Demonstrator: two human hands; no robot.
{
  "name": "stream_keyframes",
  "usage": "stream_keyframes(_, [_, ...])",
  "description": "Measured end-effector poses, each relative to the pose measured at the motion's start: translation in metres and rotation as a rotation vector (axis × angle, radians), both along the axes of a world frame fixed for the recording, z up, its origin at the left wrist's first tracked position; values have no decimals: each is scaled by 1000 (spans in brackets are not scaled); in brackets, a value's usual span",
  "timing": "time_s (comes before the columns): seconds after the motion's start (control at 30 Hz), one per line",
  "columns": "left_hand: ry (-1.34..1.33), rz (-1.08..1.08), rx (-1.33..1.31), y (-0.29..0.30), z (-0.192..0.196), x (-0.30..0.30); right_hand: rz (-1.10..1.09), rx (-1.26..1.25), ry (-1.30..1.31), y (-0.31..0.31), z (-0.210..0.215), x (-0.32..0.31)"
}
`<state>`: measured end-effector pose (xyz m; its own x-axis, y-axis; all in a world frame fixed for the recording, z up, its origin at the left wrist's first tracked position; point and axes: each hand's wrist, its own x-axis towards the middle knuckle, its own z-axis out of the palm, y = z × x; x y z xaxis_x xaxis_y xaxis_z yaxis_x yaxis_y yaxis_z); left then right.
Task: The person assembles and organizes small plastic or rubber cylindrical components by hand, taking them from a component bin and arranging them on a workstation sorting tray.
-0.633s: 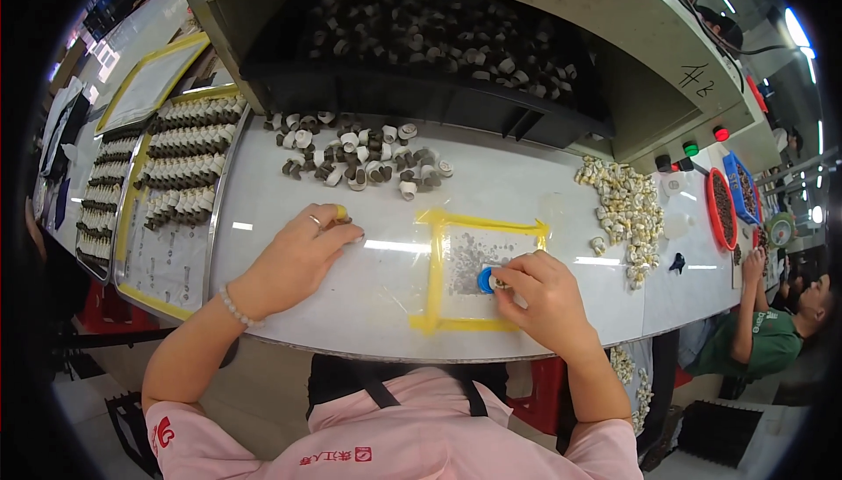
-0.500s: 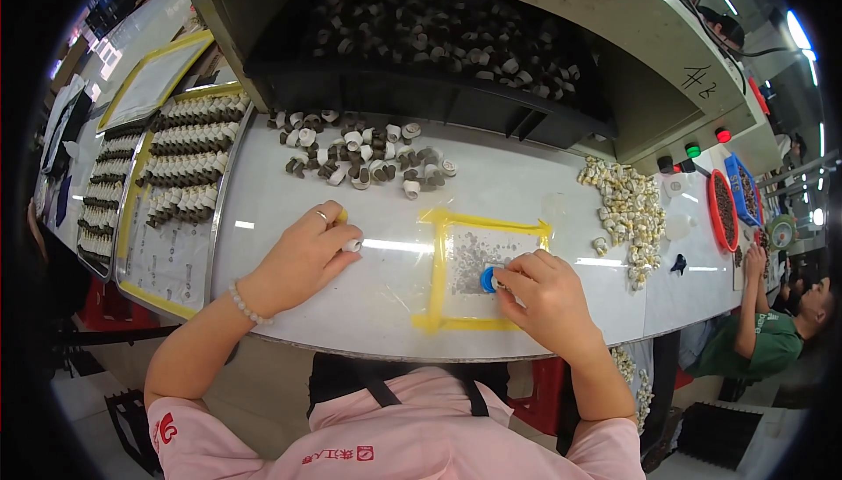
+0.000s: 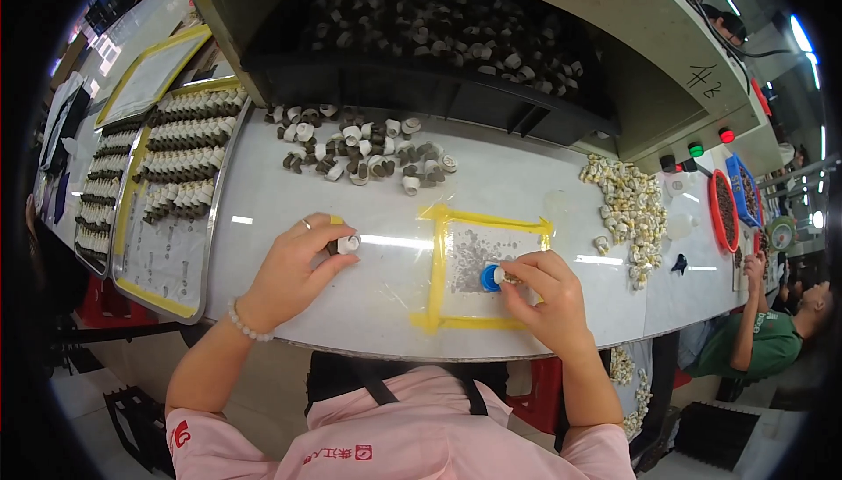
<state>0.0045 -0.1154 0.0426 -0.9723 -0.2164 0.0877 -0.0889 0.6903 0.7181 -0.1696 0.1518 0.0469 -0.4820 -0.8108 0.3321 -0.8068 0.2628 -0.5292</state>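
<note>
Left hand (image 3: 294, 271): fingers pinch a small white cap (image 3: 348, 242) on the white table (image 3: 526, 191). Right hand (image 3: 544, 291): fingertips grip a small pale part (image 3: 503, 277) against a blue disc (image 3: 488, 278), inside the yellow-taped square (image 3: 436, 283). Loose caps pile (image 3: 368, 151) behind; filled tray (image 3: 210, 217) left.

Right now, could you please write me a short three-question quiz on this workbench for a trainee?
1. True or false: the left hand holds a small white cylindrical part.
2. Which hand works at the blue round piece inside the yellow-taped square?
A. left
B. right
C. neither
3. Fill the gap: the tray of rowed parts lies to the person's ____.

Key:
1. True.
2. B: the right hand pinches at it.
3. Left; the loose pile of pale parts lies to the right.
</note>
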Motion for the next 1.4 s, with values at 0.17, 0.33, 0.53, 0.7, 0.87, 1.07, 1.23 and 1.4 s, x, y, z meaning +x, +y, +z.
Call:
stream_keyframes(0.17, [21,152,1051,47,-6,4,-134,-132,-391,7,-3,9])
stream_keyframes(0.33, [183,218,1411,94,-17,-6,-54,-272,-665,7,-12,17])
stream_keyframes(0.53, [85,203,1424,110,-29,-11,15,-260,-722,0,-7,28])
stream_keyframes(0.7, [63,168,1426,108,-29,-11,70,-254,-713,-6,0,33])
stream_keyframes(0.87, [87,161,1398,109,-32,-11,107,-219,-643,-8,1,32])
stream_keyframes(1.07, [122,187,1389,111,-34,-8,133,-168,-582,-7,3,36])
stream_keyframes(1.23, [161,167,1368,114,-35,-5,85,-214,-644,-8,-3,47])
stream_keyframes(1.4, [156,138,1375,112,-36,-4,82,-185,-638,-7,-4,49])
